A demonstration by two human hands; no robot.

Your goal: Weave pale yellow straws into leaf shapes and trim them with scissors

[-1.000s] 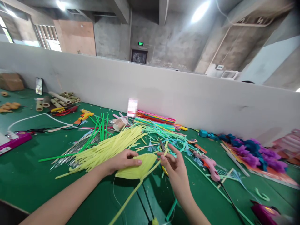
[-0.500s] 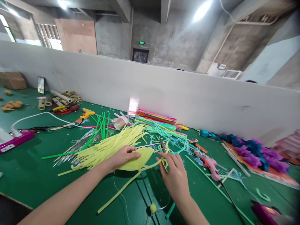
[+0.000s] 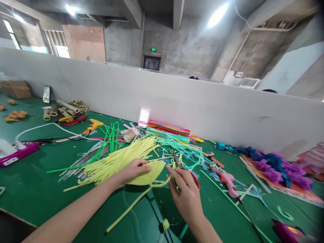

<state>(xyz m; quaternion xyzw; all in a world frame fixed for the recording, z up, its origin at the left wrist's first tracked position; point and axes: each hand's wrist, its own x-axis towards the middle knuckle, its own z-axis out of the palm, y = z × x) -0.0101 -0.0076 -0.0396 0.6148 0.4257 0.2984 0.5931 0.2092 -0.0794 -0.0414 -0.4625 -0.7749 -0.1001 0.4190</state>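
Note:
My left hand (image 3: 136,171) is closed on a yellow leaf-shaped piece (image 3: 148,176), its thumb lying on the upper face. The piece looks made of fuzzy pipe cleaners laid side by side. A yellow pipe cleaner (image 3: 131,208) crosses at the leaf's lower edge, one end pointing toward me. The other end curves up to my right hand (image 3: 186,189), whose thumb and fingers pinch it. Red-handled scissors (image 3: 178,160) are partly hidden behind that hand, blades pointing away; they appear to lie on the table. A small yellow ball (image 3: 165,224) with thin thread sits nearer me.
Behind my left hand spreads a heap of yellow pipe cleaners (image 3: 121,158). Green stems (image 3: 112,136) and mint ones (image 3: 172,138) lie around it. A pink glue gun (image 3: 231,185) rests on the right, a yellow one (image 3: 95,125) at the left. A white partition (image 3: 106,91) stands behind.
My right hand has shifted slightly down and left with the pipe cleaner, uncovering more of the scissors' red handle. My left hand keeps its hold on the leaf. The view has tilted slightly up.

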